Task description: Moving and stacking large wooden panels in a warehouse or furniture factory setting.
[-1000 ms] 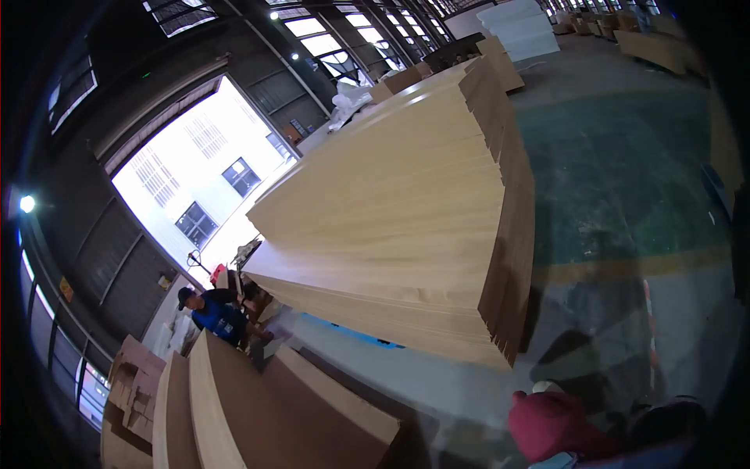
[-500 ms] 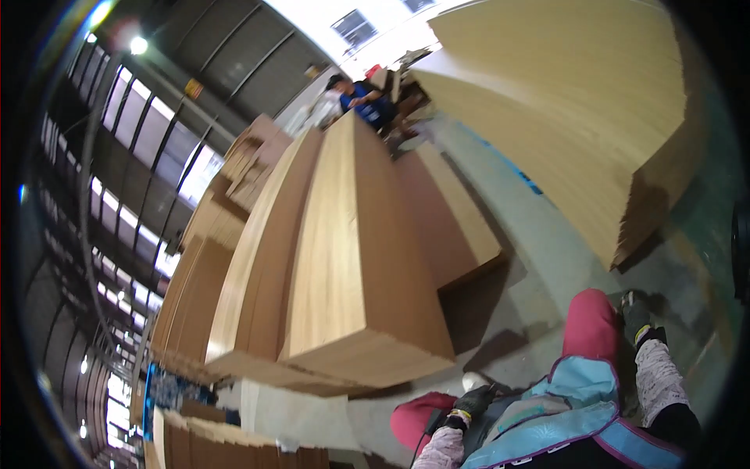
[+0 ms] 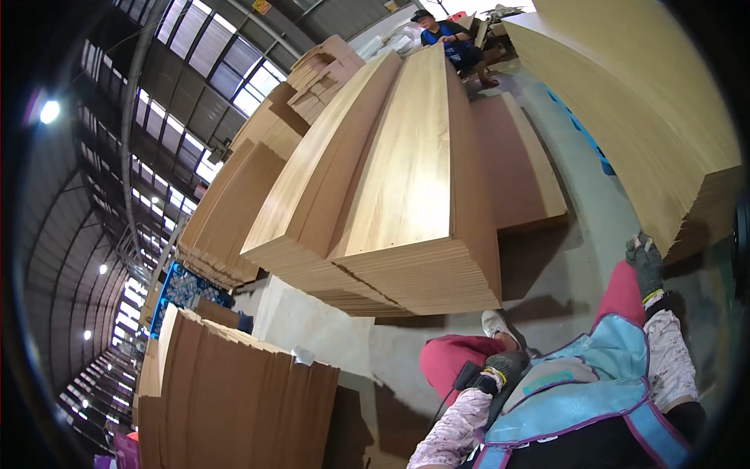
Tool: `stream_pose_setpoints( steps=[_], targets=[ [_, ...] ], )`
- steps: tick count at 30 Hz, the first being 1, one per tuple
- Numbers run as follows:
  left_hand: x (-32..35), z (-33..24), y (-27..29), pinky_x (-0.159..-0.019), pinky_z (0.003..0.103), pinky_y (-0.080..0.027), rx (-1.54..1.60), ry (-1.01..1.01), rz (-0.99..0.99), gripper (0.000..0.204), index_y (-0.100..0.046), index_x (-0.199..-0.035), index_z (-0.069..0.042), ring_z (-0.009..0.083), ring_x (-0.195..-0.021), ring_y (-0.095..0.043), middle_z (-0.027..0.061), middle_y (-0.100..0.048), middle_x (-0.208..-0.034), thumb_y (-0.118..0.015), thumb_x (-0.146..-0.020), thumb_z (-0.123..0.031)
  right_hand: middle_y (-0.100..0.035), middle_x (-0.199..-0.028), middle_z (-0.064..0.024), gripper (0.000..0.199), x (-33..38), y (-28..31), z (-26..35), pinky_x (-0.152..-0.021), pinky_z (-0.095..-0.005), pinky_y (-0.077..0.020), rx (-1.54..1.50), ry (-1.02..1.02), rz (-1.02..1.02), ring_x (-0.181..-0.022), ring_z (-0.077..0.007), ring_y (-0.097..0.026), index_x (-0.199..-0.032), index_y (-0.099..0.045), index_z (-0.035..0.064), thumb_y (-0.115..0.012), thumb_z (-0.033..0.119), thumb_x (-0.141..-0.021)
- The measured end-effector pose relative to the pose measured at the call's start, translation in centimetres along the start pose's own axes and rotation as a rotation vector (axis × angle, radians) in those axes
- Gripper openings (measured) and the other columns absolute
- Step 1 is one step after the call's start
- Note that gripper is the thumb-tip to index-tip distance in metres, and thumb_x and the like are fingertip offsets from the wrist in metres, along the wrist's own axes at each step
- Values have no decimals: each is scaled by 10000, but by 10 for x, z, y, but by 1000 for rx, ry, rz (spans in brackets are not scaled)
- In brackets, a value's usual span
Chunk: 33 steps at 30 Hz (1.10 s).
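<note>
My left hand [image 3: 508,364], in a dark grey glove, rests low by my pink-trousered leg. Its fingers are hard to make out, and a dark box-shaped device [image 3: 467,376] sits near its wrist. Beside my other knee, my right hand [image 3: 645,262] wears a similar glove with bare fingertips. Its fingers reach forward, loosely bent, with nothing visible in them. The corner of a tall stack of large wood-grain boards [image 3: 625,102] is close to it; whether they touch I cannot tell. Ahead lie two long stacks of narrower wood-grain boards [image 3: 406,164] side by side.
Low pinkish-brown boards [image 3: 516,168] lie right of the long stacks. Another brown board stack [image 3: 234,391] stands at the lower left, near a blue crate [image 3: 187,289]. A person in a blue vest [image 3: 453,43] sits at the far end. Grey floor [image 3: 578,258] runs between stacks.
The view has turned left, so the stacks sit farther up and right and the lower-left stack shows more fully. My right hand appears higher, nearer the large boards' corner.
</note>
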<state>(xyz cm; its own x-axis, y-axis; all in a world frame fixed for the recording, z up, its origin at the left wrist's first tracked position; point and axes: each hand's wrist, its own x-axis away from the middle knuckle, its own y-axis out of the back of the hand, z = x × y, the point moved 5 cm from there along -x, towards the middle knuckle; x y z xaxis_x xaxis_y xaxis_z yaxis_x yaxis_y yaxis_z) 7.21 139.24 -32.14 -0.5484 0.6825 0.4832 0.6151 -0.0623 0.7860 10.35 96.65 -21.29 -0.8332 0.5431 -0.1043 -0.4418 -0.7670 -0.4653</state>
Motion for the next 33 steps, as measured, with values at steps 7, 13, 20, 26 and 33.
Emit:
stream_pose_setpoints(
  steps=[7,13,20,26,33],
  targets=[
    [24,-70,68,-802,429,-494,32,50,-25,494,-420,-1343,-110,322,-865,-634,160,-636,-1028,-522,-878,-242,-584,-731,-8,223,20,-131,35,-557,-245,-446,435,56,178,-619,-79,-532,-1057,-605,46,-590,215,-912],
    [37,-29,59,-654,313,-513,549,-171,-439,426,-434,-1335,-83,189,-749,-642,115,-639,-875,-525,-926,-164,-614,-787,-25,224,58,-253,26,-618,-246,-475,286,-25,474,-669,-94,-560,-1076,-598,39,-544,211,-943],
    [57,22,14,-675,237,-480,1174,-84,-600,391,-449,-1336,-90,108,-725,-561,24,-614,-927,-504,-956,-161,-515,-1218,-129,492,98,-357,17,-792,-336,-548,-85,-388,839,-971,-196,-595,-1426,-308,100,-459,245,-980],
    [104,2,71,-680,237,-468,1167,182,-579,360,-498,-1296,-76,90,-744,-538,8,-595,-937,-500,-960,-206,-495,-1278,-108,458,80,-382,-2,-783,-325,-553,-103,-446,721,-954,-183,-603,-1393,-357,86,-467,246,-978],
    [123,-2,124,-645,219,-447,1150,96,-813,326,-540,-1253,-63,73,-693,-498,10,-597,-905,-526,-950,-183,-622,-910,-52,233,74,-403,1,-582,-264,-547,70,-412,475,-677,-132,-620,-1116,-570,43,-555,180,-928]
  ],
)
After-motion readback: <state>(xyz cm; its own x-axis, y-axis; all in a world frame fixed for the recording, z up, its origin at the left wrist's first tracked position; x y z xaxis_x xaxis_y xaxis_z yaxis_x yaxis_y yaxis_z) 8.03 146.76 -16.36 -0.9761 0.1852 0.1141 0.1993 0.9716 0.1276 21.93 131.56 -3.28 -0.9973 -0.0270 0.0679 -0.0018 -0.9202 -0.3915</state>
